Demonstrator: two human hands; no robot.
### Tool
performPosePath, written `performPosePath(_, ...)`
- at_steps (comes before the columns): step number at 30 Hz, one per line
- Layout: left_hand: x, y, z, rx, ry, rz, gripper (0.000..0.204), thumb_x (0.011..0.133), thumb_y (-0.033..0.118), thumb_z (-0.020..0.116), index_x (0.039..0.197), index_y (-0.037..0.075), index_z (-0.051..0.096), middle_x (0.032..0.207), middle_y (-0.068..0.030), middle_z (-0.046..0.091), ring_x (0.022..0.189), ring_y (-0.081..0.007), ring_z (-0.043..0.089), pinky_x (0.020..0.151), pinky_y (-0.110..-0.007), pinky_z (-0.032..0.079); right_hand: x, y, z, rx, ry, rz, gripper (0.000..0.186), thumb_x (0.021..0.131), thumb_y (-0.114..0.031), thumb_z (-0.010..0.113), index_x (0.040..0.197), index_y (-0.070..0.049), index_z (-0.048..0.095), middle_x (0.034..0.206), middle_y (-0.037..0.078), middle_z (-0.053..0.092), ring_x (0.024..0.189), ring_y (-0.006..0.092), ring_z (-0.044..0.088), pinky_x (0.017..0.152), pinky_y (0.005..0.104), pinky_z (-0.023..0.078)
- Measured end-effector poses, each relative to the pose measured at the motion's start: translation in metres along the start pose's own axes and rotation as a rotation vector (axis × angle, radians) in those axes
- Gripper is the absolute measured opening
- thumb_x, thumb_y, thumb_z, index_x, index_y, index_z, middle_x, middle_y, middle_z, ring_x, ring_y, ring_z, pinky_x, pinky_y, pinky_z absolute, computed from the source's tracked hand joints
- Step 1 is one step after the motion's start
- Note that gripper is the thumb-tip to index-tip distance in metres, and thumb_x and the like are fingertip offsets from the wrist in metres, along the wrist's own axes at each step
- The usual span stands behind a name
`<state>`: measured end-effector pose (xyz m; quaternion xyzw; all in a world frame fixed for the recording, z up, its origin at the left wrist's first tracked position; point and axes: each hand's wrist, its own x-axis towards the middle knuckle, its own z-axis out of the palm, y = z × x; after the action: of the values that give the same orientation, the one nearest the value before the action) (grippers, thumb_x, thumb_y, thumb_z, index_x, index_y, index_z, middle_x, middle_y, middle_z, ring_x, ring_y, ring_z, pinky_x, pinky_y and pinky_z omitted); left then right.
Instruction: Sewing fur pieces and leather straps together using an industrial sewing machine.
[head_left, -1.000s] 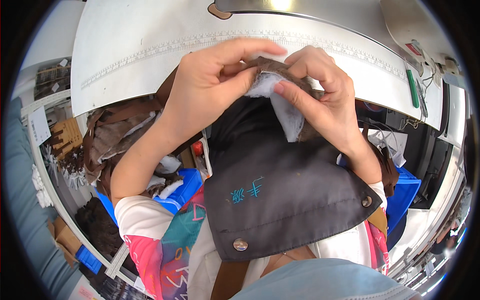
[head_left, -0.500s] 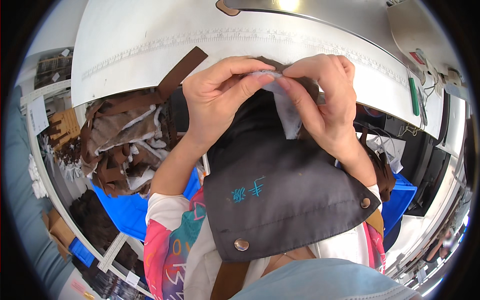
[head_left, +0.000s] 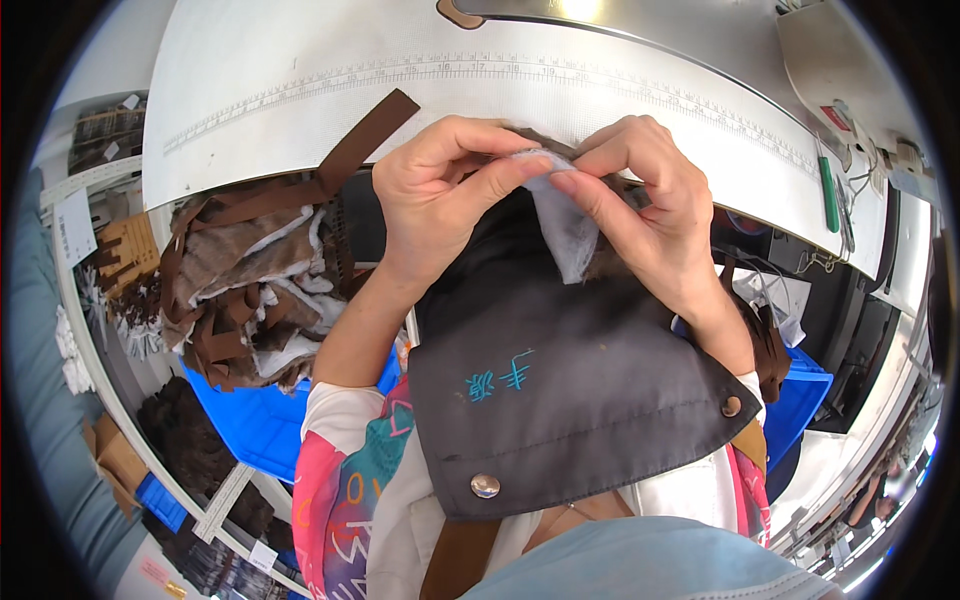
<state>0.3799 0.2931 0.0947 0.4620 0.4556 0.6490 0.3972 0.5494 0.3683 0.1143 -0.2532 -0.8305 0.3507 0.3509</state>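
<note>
Here, seen from above, a person's two bare hands meet just in front of the near edge of a white work table [head_left: 250,90], which has a ruler scale printed along that edge. The left hand [head_left: 440,195] and the right hand [head_left: 650,215] are both pinched, thumb against fingers, on a small white fabric piece [head_left: 572,228]. The piece hangs down between the two hands, its upper end caught under the fingertips, where a bit of brown material also shows. Both hands are closed on it, with their fingertips almost touching each other.

Below the hands lies a dark grey apron [head_left: 570,390], worn by the person, with light blue embroidery and two metal snap buttons near its lower edge. The white piece hangs in front of the apron's upper part.

A brown strap [head_left: 365,140] lies across the near edge of the table, left of the left hand, and leads down to a heap of brown and white fabric scraps [head_left: 250,290] below the table's near left corner. Under that heap sits a blue plastic bin [head_left: 260,420]. A green pen-like tool [head_left: 828,195] lies on the table's right end.
</note>
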Motion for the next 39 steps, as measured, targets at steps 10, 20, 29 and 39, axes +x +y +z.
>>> performPosePath(10,-0.004,-0.008,0.004,-0.193,0.084,0.017,0.021,0.08,-0.008,0.069,0.098,-0.004,0.059,0.09,-0.0102,0.068,0.084,-0.011,0.064,0.075,-0.021,0.052,-0.001,-0.008,0.001,-0.001,0.026,0.056,0.015,0.077,-0.007,0.072,0.086,-0.005,0.061,0.08,0.008,0.061,0.074,0.0245,0.057,0.07,0.0333,0.045)
performPosePath(20,0.033,0.019,-0.042,-0.049,0.014,-0.092,0.021,0.081,-0.007,0.065,0.101,-0.004,0.064,0.092,-0.0095,0.068,0.082,-0.0113,0.063,0.074,-0.022,0.051,0.038,-0.015,0.026,0.175,-0.086,-0.089,0.018,0.085,-0.008,0.061,0.102,-0.008,0.055,0.066,0.013,0.06,0.062,0.034,0.061,0.053,0.0393,0.047)
performPosePath(29,0.169,-0.018,-0.094,0.317,-0.401,-0.403,0.028,0.083,0.011,0.067,0.109,0.0,0.066,0.094,-0.0034,0.065,0.084,-0.0091,0.059,0.078,-0.025,0.047,0.098,0.072,0.042,-0.078,-0.038,-0.47,0.028,0.072,-0.003,0.063,0.099,-0.007,0.058,0.081,0.01,0.064,0.082,0.0298,0.063,0.072,0.043,0.05)
performPosePath(39,0.191,-0.064,-0.047,0.551,-0.468,0.014,0.025,0.087,0.006,0.063,0.111,0.005,0.067,0.088,-0.0005,0.066,0.077,-0.0064,0.059,0.068,-0.02,0.048,0.109,0.114,0.016,-0.615,0.019,-0.608,0.017,0.067,-0.011,0.062,0.083,-0.01,0.059,0.088,0.0,0.058,0.079,0.0157,0.056,0.073,0.0291,0.039)
